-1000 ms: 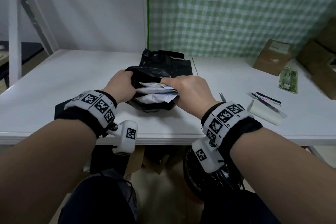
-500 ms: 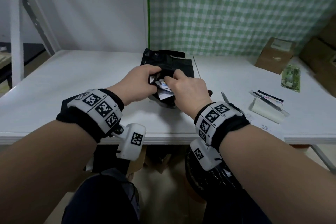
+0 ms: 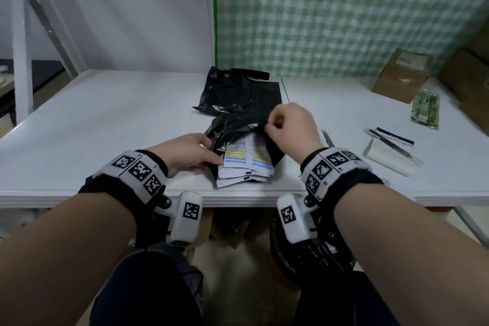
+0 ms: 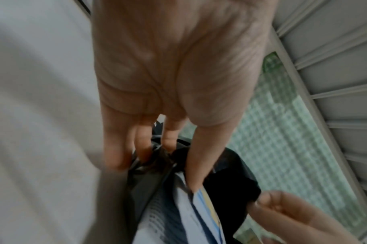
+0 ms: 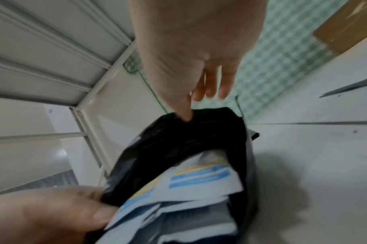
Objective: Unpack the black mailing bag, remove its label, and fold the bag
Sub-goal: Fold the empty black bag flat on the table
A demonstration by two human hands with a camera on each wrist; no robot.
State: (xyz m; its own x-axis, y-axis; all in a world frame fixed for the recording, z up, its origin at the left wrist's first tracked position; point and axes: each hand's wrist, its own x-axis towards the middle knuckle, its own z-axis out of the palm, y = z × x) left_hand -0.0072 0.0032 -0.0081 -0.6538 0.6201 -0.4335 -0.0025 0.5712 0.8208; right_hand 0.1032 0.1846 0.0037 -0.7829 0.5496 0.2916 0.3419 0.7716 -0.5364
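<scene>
The black mailing bag [image 3: 238, 124] lies near the table's front edge with its mouth toward me. A stack of white leaflets with blue and yellow print [image 3: 246, 167] sticks halfway out of it. My left hand [image 3: 209, 156] grips the left side of the mouth, its fingers [image 4: 120, 148] bunching the black plastic [image 4: 140, 181] and the thumb lying on the leaflets [image 4: 168, 214]. My right hand [image 3: 267, 124] pinches the upper edge of the mouth [image 5: 199, 125] and holds it lifted over the leaflets [image 5: 189, 181]. No label shows on the bag.
A second black bag [image 3: 238, 90] lies flat behind the first. Scissors [image 3: 328, 137] sit just right of my right hand. Farther right are a white roll with pens [image 3: 389, 156], a green packet [image 3: 426, 108] and a cardboard box [image 3: 402, 74]. The table's front edge [image 3: 105, 197] is close.
The bag's mouth has come open: my right hand now lifts its upper edge, and the leaflets have slid further out toward the front edge. My left hand moved to the bag's left side.
</scene>
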